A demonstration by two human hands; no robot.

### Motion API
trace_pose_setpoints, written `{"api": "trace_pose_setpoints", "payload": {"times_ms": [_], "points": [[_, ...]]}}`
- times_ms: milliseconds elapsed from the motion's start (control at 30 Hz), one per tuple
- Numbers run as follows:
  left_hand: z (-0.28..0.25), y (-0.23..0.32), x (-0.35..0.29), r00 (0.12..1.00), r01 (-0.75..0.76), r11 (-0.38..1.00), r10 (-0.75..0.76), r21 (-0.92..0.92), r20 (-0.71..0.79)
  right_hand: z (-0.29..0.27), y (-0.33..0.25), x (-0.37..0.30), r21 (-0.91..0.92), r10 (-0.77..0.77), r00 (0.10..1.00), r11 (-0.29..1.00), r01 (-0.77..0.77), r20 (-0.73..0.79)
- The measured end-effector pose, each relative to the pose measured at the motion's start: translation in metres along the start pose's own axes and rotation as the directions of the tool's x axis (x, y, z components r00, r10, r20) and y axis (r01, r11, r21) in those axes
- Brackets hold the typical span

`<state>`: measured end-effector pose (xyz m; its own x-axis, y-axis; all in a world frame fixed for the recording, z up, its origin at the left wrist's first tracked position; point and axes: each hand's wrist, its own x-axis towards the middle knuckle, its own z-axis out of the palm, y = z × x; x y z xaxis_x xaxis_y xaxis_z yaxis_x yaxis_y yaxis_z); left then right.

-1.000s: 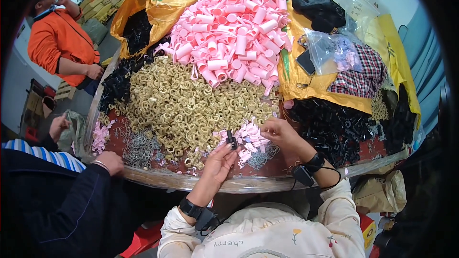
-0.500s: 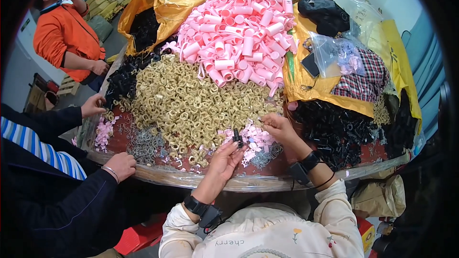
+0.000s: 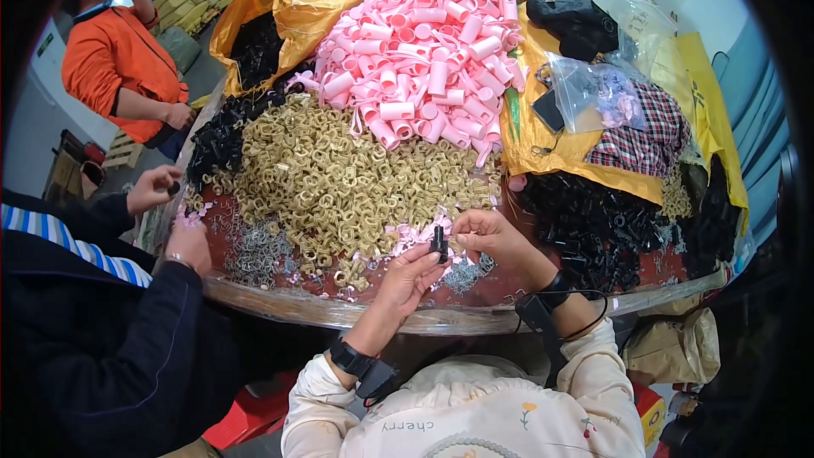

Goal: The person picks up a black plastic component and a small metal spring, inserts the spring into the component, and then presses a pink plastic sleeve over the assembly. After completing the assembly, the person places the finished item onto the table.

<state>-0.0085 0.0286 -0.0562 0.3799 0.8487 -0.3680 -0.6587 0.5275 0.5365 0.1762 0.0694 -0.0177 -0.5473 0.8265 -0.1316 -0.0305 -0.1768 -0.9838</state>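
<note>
My left hand (image 3: 409, 278) holds a small black tubular plastic part (image 3: 438, 240) upright between thumb and fingers, above the table's near edge. Close on its right, my right hand (image 3: 492, 236) has thumb and forefinger pinched together; what is in the pinch is too small to make out. Beneath both hands lie small flat pink pieces (image 3: 405, 234) and a little heap of thin grey metal springs or clips (image 3: 464, 275). Just beyond spreads a broad pile of beige ring-shaped parts (image 3: 339, 187).
Pink plastic tubes (image 3: 424, 59) are heaped at the back. Black parts (image 3: 577, 225) lie to the right, near a yellow sack (image 3: 551, 153) and a checked cloth (image 3: 649, 131). A co-worker's hand (image 3: 188, 246) works at the left; a person in orange (image 3: 123, 68) stands beyond.
My left hand has lifted the black part slightly up and to the right. My right hand has come in beside it. The co-worker's hands at left have shifted, one now over the pink pieces.
</note>
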Motion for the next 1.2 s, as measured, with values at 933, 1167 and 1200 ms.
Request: {"api": "trace_pose_setpoints", "payload": {"times_ms": [933,1167,1200], "points": [[-0.007,0.003,-0.012,0.999,-0.04,0.999,0.04,0.0,0.016,0.031,-0.002,-0.002,-0.374,-0.25,0.968,0.9,0.224,-0.021],[-0.008,-0.001,-0.011,0.999,-0.035,0.999,0.035,-0.022,0.014,0.031,0.001,-0.003,-0.268,-0.113,0.992,0.959,0.096,-0.048],[-0.006,-0.001,-0.011,1.0,-0.027,1.0,0.027,-0.011,0.011,0.033,0.0,-0.003,-0.302,-0.143,0.988,0.946,0.119,-0.058]]}}
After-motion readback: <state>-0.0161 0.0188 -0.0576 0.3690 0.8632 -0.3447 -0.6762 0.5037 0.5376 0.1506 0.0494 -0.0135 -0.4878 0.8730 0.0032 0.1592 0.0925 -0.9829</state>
